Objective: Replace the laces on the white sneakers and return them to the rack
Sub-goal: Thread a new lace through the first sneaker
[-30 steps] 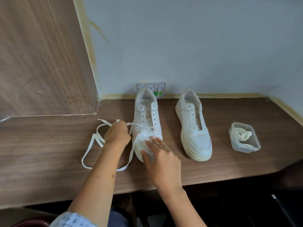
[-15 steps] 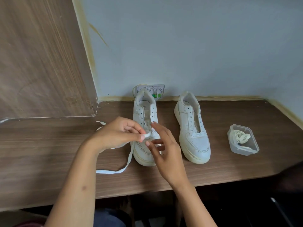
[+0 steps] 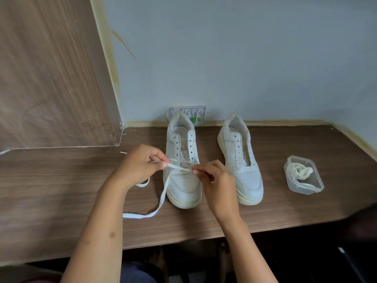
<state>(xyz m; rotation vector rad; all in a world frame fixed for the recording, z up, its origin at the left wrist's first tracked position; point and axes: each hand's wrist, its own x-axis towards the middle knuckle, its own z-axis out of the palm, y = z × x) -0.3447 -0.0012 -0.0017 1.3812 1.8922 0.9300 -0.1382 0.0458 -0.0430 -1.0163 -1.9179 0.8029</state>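
Two white sneakers stand side by side on the wooden desk, toes toward me. Over the left sneaker (image 3: 183, 176) my left hand (image 3: 140, 166) pinches a flat white lace (image 3: 161, 199) between thumb and fingers. My right hand (image 3: 214, 180) pinches the same lace at its other side, just above the lowest eyelets. The lace's loose tail trails down over the desk to the left of the shoe. The right sneaker (image 3: 242, 166) has bare eyelets and no lace.
A clear plastic tub (image 3: 315, 187) holding coiled off-white laces sits right of the shoes. A wall socket plate (image 3: 195, 112) is behind the left sneaker. A wooden panel (image 3: 51, 78) rises at the left; the desk's front edge (image 3: 183, 240) runs below my wrists.
My left hand has come from the desk left of the shoe to over its vamp. My right hand lifted off the toe and now pinches the lace. The lace loops were drawn in.
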